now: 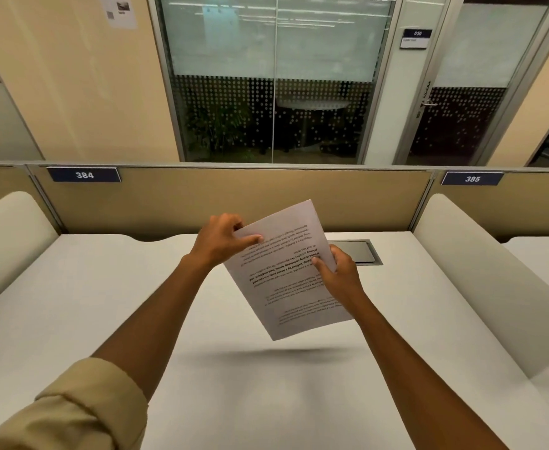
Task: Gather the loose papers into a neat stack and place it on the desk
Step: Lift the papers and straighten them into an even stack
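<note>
A stack of white printed papers (pixel 286 287) hangs tilted in the air above the white desk (pixel 104 303), its text upside down to me. My left hand (pixel 221 238) pinches the stack's upper left edge, thumb on top. Along the right edge my right hand (pixel 339 274) grips it, thumb on the printed face. The stack's shadow falls on the desk below it. I see no loose sheets lying on the desk.
A grey cable hatch (pixel 361 251) is set into the desk behind the papers. Beige partition panels (pixel 234 196) labelled 384 and 385 close off the back. Rounded white side dividers (pixel 481 280) flank the desk on both sides. Glass walls and a door lie beyond.
</note>
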